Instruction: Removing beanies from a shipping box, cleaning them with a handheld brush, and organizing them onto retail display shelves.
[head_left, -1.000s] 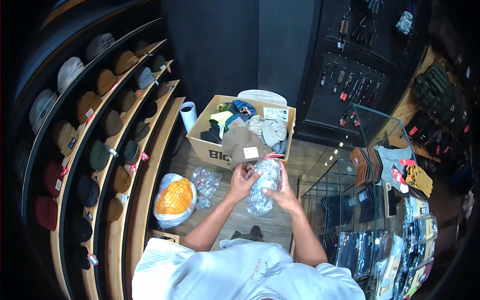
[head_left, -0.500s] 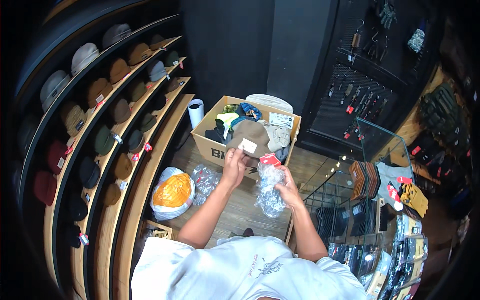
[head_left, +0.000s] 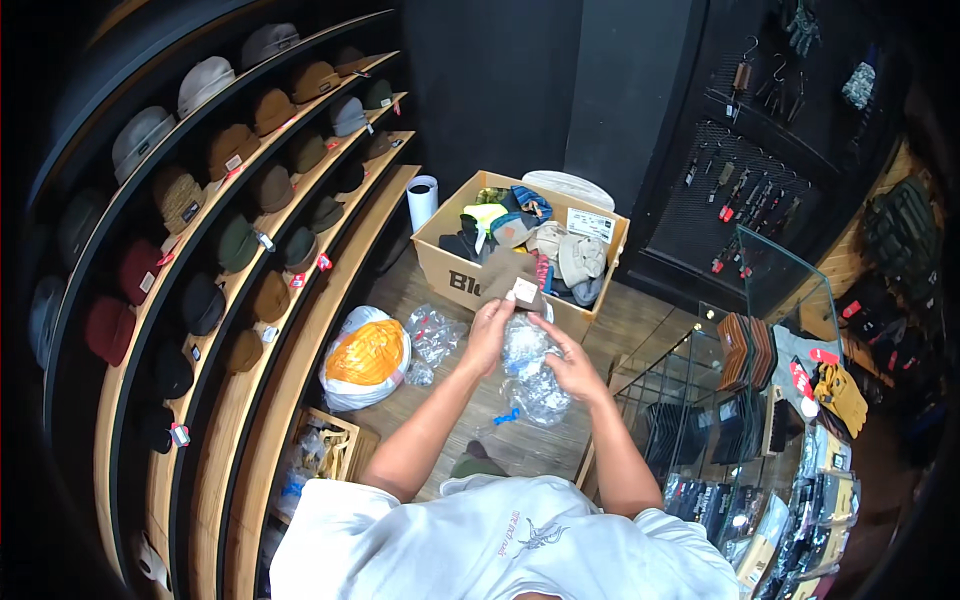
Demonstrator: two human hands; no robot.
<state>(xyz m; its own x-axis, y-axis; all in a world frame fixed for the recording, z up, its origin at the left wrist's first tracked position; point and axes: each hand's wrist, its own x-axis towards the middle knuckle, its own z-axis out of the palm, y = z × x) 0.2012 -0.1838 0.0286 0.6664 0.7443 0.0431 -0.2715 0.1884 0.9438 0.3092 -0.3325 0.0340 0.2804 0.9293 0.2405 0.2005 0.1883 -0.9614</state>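
My left hand [head_left: 487, 338] pinches the edge of a brown knit beanie [head_left: 508, 272] beside its pale label patch. The beanie hangs in front of the cardboard box [head_left: 445, 268]. Close on its right, my right hand [head_left: 575, 370] is closed on crumpled clear plastic [head_left: 530, 350], its fingertips near the beanie's lower edge. Whether those fingertips also touch the beanie, I cannot tell. More clear plastic and a small blue piece [head_left: 508, 415] show below the right hand. Caps and other clothing, among them a beige hat [head_left: 580, 258], fill the open box.
Curved shelves [head_left: 335, 270] of beanies line the left side. On the wooden floor lie a white bag with orange contents [head_left: 368, 352] and loose clear plastic [head_left: 435, 335]. A wooden crate [head_left: 325, 450] stands at lower left, a glass display case [head_left: 690, 400] at right.
Both hands have come together, the beanie shifting nearer and now folded narrower. The red tag by my right hand has gone out of sight. The view has swung slightly left.
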